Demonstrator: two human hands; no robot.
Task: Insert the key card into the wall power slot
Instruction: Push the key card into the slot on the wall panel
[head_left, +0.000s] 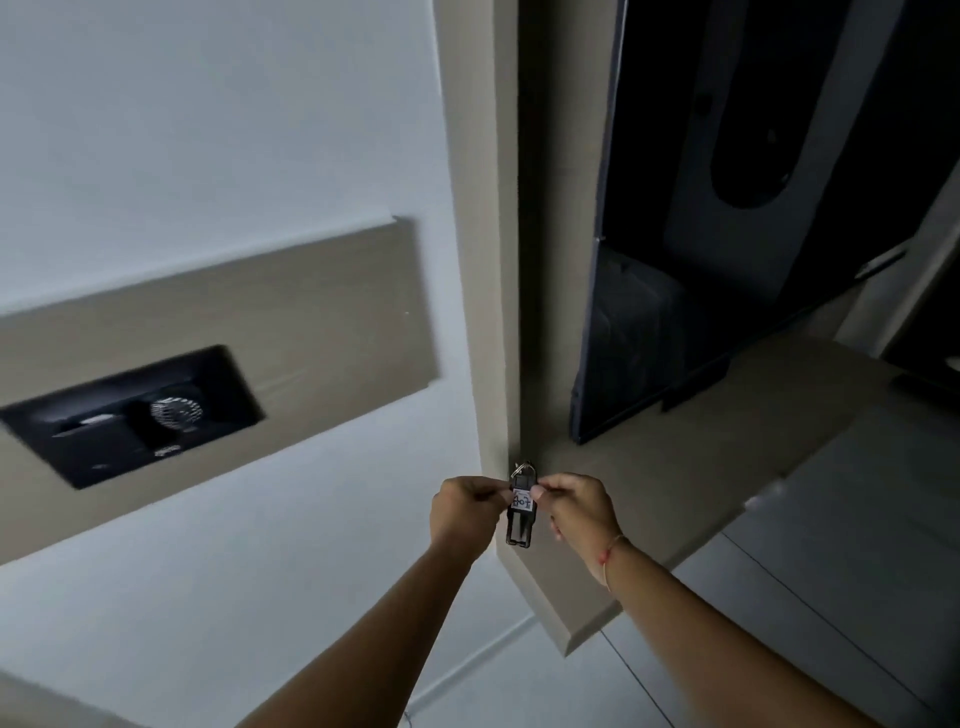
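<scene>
The key card (521, 514) is pinched between the fingers of my left hand (464, 512) and right hand (576, 506); I should carry it level leftward to the wall power slot (83, 423).

A hotel room entry: wall-mounted black power slot panel (132, 415), numbered key tag (521, 512).
</scene>
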